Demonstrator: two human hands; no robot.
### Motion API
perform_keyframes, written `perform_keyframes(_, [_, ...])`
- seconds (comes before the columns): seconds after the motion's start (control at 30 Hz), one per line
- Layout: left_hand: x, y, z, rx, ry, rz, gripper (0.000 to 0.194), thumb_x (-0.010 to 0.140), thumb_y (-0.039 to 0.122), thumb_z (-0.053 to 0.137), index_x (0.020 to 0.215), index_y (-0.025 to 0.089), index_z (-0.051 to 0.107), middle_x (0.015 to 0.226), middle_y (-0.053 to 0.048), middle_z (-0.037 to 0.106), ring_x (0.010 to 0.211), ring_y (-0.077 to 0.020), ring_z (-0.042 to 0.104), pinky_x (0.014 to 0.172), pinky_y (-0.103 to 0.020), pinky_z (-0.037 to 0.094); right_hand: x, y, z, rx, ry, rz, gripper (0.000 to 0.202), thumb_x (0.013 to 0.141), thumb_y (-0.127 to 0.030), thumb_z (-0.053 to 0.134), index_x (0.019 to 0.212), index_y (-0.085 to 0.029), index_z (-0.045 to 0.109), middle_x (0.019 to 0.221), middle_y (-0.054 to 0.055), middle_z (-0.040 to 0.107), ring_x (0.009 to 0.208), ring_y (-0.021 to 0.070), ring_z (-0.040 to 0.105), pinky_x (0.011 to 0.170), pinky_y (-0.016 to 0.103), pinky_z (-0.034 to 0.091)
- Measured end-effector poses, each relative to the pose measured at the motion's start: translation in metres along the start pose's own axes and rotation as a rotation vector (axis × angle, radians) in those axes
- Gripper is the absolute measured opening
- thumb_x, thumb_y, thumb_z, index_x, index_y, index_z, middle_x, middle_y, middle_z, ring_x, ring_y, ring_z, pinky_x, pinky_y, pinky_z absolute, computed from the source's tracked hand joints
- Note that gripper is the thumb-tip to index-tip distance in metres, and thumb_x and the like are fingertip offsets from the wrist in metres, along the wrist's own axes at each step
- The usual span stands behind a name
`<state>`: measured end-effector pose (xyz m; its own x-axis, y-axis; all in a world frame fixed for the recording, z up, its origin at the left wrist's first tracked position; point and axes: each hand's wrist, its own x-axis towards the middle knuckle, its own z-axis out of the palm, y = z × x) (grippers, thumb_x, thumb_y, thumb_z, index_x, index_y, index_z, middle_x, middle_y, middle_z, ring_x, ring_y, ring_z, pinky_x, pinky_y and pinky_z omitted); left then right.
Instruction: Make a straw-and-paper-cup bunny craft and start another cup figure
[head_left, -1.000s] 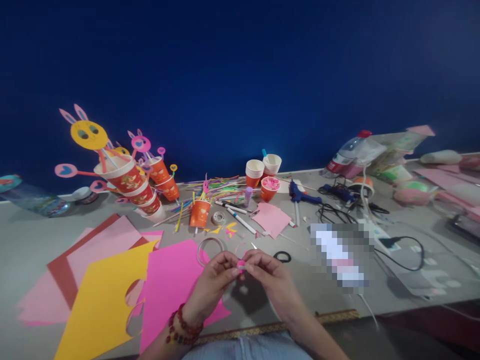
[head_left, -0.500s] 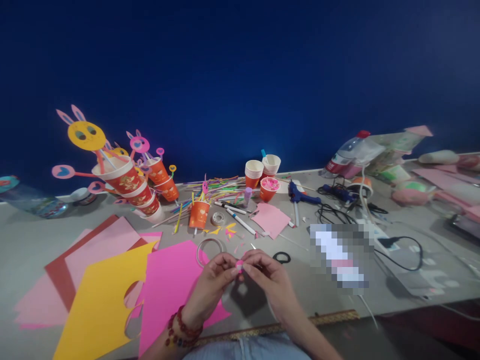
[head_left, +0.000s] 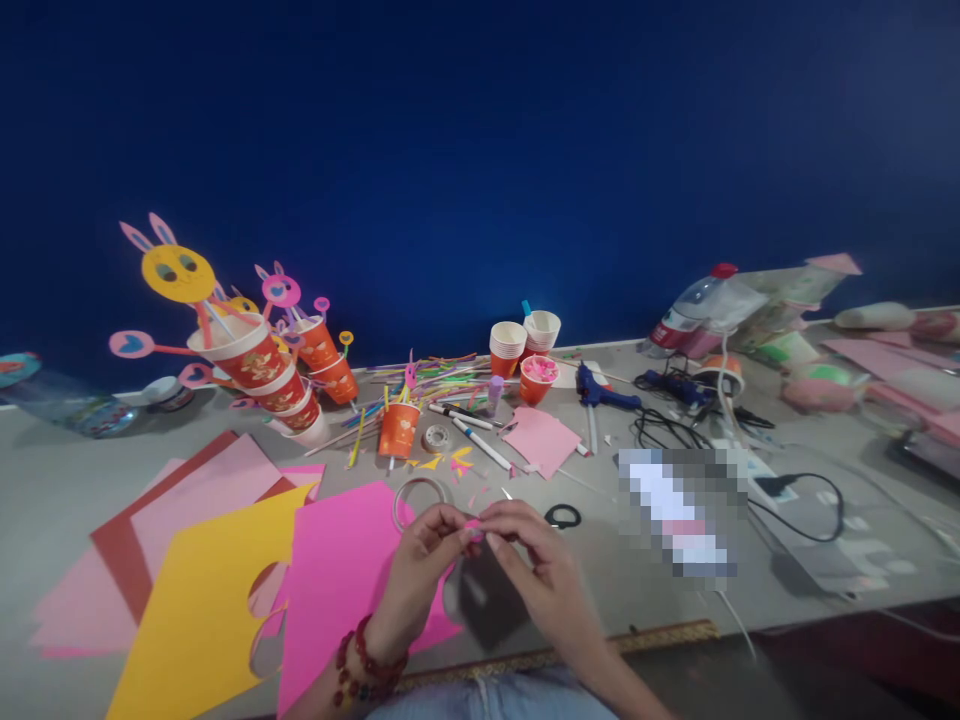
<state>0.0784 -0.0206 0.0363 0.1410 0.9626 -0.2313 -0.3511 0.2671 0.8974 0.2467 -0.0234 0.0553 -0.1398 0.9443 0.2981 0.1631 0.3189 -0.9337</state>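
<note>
A small bright-pink paper piece sits pinched between the fingertips of both hands, just right of the magenta paper sheet. The left hand and right hand meet fingertip to fingertip above the sheet's edge, fingers curled closed on it.

Both hands' fingers pinch what looks like a small pink paper piece.

bare forearms, red bead bracelet on left wrist, light blue denim lap
</note>
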Motion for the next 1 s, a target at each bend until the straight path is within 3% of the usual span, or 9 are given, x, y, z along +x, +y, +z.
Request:
perform_keyframes(0.2, [0.001, 0.006, 0.003, 0.068, 0.044, 0.045, 0.025, 0.077, 0.039, 0.08, 0.079, 0.018, 0.067, 0.07, 0.002, 0.066, 0.067, -0.0132, 0.061, 0.067, -0.024, 0.048, -0.008, 0.009, 0.004, -0.121, 0.016, -0.076, 0.025, 0.099, -0.02, 0.052, 0.109, -0.028, 0.074, 0.114, 0.008, 0.069, 0.112, 0.0237, 0.064, 0.098, 0.036, 0.051])
perform_keyframes(0.37, [0.0, 0.01, 0.006, 0.104, 0.05, 0.043, 0.023, 0.078, 0.037, 0.078, 0.077, 0.017, 0.066, 0.075, -0.001, 0.069, 0.067, -0.0129, 0.059, 0.067, -0.024, 0.047, -0.006, 0.008, 0.004, 0.005, 0.046, 0.05, 0.033, 0.098, -0.025, 0.056, 0.132, -0.025, 0.054, 0.113, 0.009, 0.067, 0.082, 0.0176, 0.067, 0.073, 0.029, 0.056])
perform_keyframes(0.5, [-0.002, 0.009, 0.005, 0.126, 0.005, 0.067, 0.024, 0.078, 0.037, 0.079, 0.076, 0.017, 0.066, 0.078, -0.003, 0.069, 0.071, -0.0143, 0.059, 0.068, -0.025, 0.047, 0.002, 0.003, 0.001, -0.034, -0.016, 0.022, 0.006, 0.094, -0.027, 0.064, 0.095, -0.022, 0.063, 0.088, 0.003, 0.063, 0.074, 0.0161, 0.061, 0.069, 0.027, 0.051])
perform_keyframes(0.6, [-0.003, 0.008, 0.003, 0.172, -0.028, 0.101, 0.022, 0.08, 0.037, 0.077, 0.079, 0.017, 0.067, 0.077, -0.002, 0.067, 0.075, -0.0155, 0.06, 0.07, -0.025, 0.047, 0.007, 0.0, 0.001, -0.06, -0.047, 0.034, 0.018, 0.093, -0.028, 0.064, 0.077, -0.021, 0.061, 0.076, 0.0, 0.058, 0.07, 0.0157, 0.057, 0.064, 0.026, 0.045])
perform_keyframes(0.83, [-0.006, 0.003, 0.003, 0.359, -0.015, 0.188, 0.022, 0.088, 0.038, 0.069, 0.08, 0.018, 0.064, 0.075, -0.001, 0.062, 0.071, -0.0156, 0.056, 0.066, -0.025, 0.044, 0.007, -0.002, 0.002, 0.147, -0.056, 0.185, 0.025, 0.091, -0.034, 0.063, 0.072, -0.021, 0.053, 0.07, -0.002, 0.051, 0.065, 0.0151, 0.05, 0.06, 0.025, 0.04])
perform_keyframes(1.0, [-0.007, 0.002, 0.003, 0.461, 0.003, 0.244, 0.026, 0.091, 0.039, 0.063, 0.075, 0.018, 0.059, 0.071, 0.0, 0.056, 0.068, -0.0144, 0.051, 0.063, -0.024, 0.041, 0.008, -0.001, 0.003, 0.039, -0.047, 0.144, 0.021, 0.093, -0.03, 0.059, 0.075, -0.021, 0.055, 0.07, -0.002, 0.054, 0.064, 0.015, 0.051, 0.059, 0.025, 0.039])
